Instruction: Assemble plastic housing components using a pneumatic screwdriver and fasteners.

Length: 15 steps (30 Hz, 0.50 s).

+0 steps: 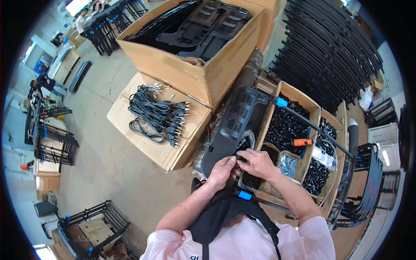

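Observation:
My left hand [222, 171] and my right hand [259, 165] meet over the near end of a long black plastic cover [221, 149] with vent slots. The fingers of both are closed in a pinch, close together. Whatever they hold is small and dark, largely hidden by the fingers, and I cannot make out its kind. Just beyond the fingers lies a crumpled clear plastic bag [248, 139]. To the right of my right hand sits an open-topped box of small black parts [288, 125].
An orange-bodied power tool [302, 142] rests over the box, near a container of screws [288, 165]. Bundled black cables [156, 113] lie on a cardboard box [184, 149] at left. Behind stands a large carton [169, 65] of black panels. Dark metal frames [329, 47] are stacked at far right.

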Motion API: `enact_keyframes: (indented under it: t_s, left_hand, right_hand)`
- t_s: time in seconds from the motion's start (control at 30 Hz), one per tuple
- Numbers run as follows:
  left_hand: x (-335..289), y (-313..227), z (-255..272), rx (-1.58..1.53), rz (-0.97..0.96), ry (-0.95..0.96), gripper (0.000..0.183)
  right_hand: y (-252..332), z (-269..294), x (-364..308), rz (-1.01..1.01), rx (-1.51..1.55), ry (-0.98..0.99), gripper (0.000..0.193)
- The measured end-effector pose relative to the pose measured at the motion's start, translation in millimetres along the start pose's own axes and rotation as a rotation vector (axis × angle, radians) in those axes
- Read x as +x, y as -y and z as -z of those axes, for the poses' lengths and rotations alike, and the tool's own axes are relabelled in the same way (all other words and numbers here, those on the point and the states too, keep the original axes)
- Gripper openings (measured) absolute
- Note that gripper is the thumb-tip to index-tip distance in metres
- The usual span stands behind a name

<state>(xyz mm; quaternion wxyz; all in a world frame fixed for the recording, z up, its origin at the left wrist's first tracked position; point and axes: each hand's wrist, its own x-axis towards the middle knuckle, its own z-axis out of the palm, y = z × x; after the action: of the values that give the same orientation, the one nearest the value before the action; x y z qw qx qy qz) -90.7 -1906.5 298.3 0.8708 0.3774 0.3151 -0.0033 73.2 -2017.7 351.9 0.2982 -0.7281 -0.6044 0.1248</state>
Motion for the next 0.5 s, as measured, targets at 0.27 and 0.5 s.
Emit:
enact_keyframes:
  t_s: [0.27,0.5]
  left_hand:
    - [-69,-12,59,-0.049,0.029,-0.054,0.021]
    - [-82,-16,88,-0.260,-0.009,-0.079,0.034]
  right_hand:
    - [16,-80,67,0.074,-0.018,-0.083,0.031]
    - [26,-97,82,0.083,-0.078,-0.022,0.028]
